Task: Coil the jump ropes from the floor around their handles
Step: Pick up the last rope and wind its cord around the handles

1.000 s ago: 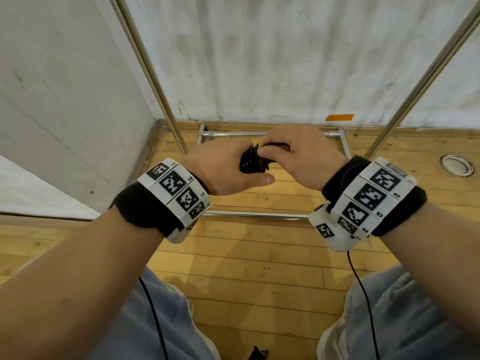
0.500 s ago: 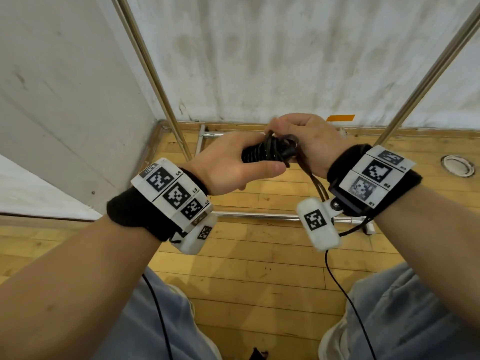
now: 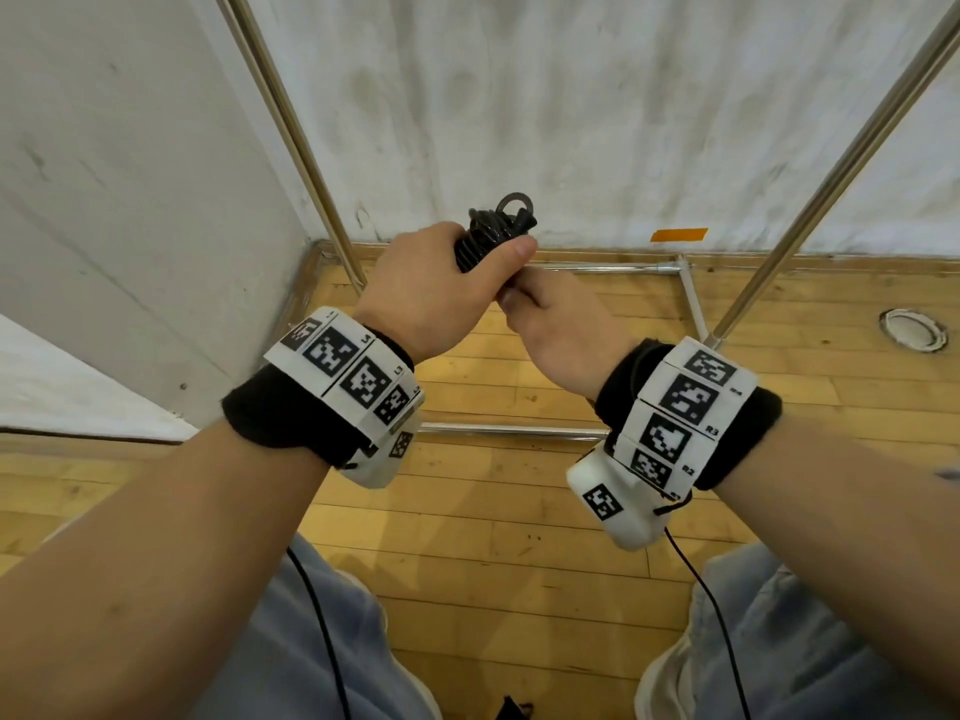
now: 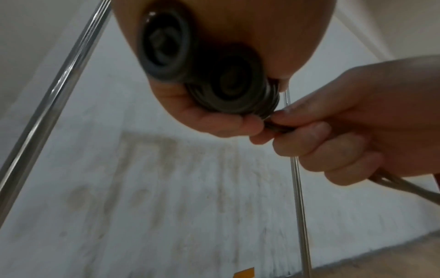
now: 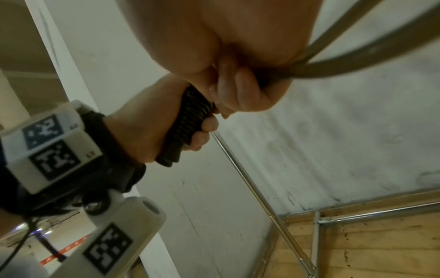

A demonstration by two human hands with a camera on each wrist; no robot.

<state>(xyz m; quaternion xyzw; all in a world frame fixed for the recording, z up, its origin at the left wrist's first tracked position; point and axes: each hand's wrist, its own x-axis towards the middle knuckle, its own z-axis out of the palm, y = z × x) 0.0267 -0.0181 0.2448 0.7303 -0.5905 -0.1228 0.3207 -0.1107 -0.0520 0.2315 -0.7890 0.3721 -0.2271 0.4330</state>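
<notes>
My left hand [image 3: 447,283] grips two black ribbed jump-rope handles [image 3: 483,239] held side by side, upright, with dark rope wound round their top. In the left wrist view the two round handle ends [image 4: 207,65] point at the camera, held in my left hand [image 4: 209,116]. My right hand [image 3: 540,314] sits just below and right of the left, fingers curled round the loose rope [image 4: 404,186]. In the right wrist view a loop of that rope [image 5: 357,56] runs out past my right hand [image 5: 238,90], beside the handles [image 5: 188,120].
A metal tube frame [image 3: 519,431] stands on the wooden floor [image 3: 493,537] against white walls, with slanted poles [image 3: 291,132] at left and right [image 3: 831,163]. A round floor fitting [image 3: 911,330] lies far right. My knees show at the bottom edge.
My left hand has lifted and turned the handles from lying sideways to upright. My right hand has dropped from the top of the handles to below the left hand, drawing the rope down.
</notes>
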